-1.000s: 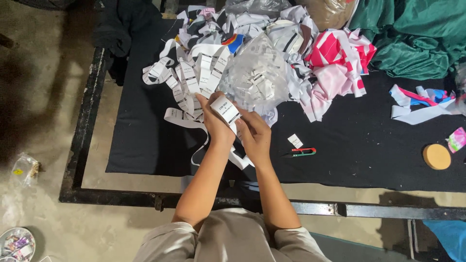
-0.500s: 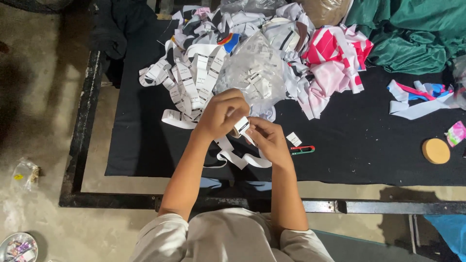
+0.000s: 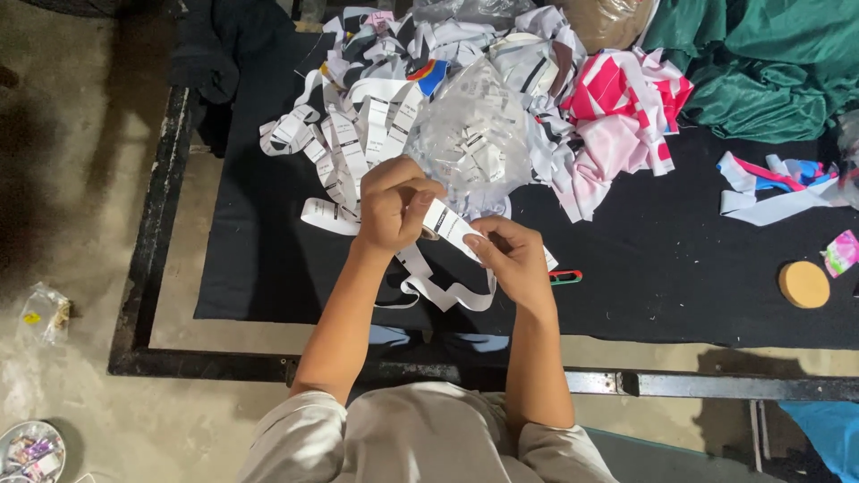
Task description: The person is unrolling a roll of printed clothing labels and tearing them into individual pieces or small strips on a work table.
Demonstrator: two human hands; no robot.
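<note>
Two hands met over the middle of the frame, both gripping one white label strip [image 3: 445, 222] with dark print at its ends; the left hand [image 3: 394, 204] was closed in a fist round the strip's upper left end, and the right hand [image 3: 510, 255] pinched its lower right end between thumb and fingers; the strip ran taut between them, just above the black cloth [image 3: 680, 277] that covered the table; below the hands one loose loop of white ribbon [image 3: 443, 291] lay curled on the cloth.

Above the hands, in the upper middle, sat one clear plastic bag [image 3: 474, 143] stuffed with small white tags; to its left a heap of white label strips [image 3: 344, 143] spread out, too tangled to count; one patch with blue, red and yellow bands [image 3: 431, 76] lay in the heap near the top; to the bag's right lay one pile of pink and white fabric [image 3: 617, 116]; one bundle of green cloth [image 3: 769, 63] filled the upper right corner.

Right of the right hand lay one small tool with a red and green handle [image 3: 565, 277]; at the right edge sat one round tan disc [image 3: 803, 284]; above it a few strips in white, blue and pink [image 3: 769, 183]; one small pink and green packet [image 3: 841, 252] lay at the far right edge.

At the lower left, on the floor, one clear crumpled bag [image 3: 43, 313] and one round dish of small bits [image 3: 27, 452] were in view.
</note>
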